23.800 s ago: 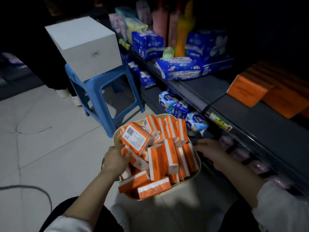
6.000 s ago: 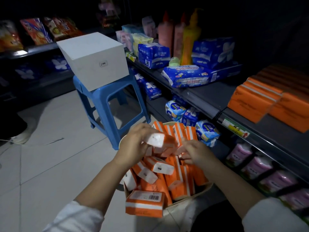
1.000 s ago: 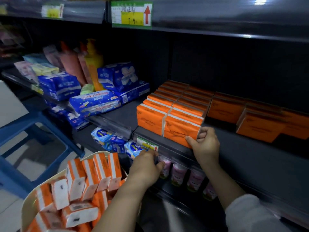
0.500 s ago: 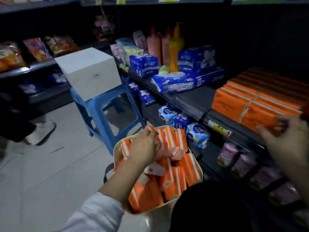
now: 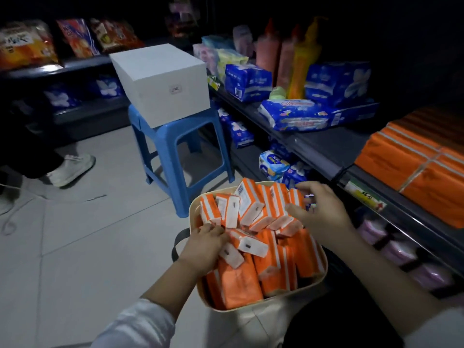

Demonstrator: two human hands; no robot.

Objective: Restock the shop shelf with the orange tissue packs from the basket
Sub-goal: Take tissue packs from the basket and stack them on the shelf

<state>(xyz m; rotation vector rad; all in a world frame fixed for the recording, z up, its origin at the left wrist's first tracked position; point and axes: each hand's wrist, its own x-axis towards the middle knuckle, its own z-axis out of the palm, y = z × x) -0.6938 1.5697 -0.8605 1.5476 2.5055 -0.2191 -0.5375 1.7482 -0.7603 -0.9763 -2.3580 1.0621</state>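
Evidently gathering another load, the left hand [image 5: 203, 244] curls its fingers round one of the orange tissue packs [image 5: 251, 209] jumbled in the cream basket [image 5: 192, 214]; the right hand [image 5: 319, 214] hovers loosely spread above them, beside the half-filled shelf [image 5: 326, 144].

We are in a shop: dark shelves [image 5: 316, 146] carry rows of blue packs [image 5: 247, 81], bottles [image 5: 301, 59] and stacked orange packs [image 5: 414, 167], a price label [image 5: 364, 194] sits on one shelf's front edge, and snack bags [image 5: 75, 37] line another shelf [image 5: 80, 62] across the floor [image 5: 88, 247].
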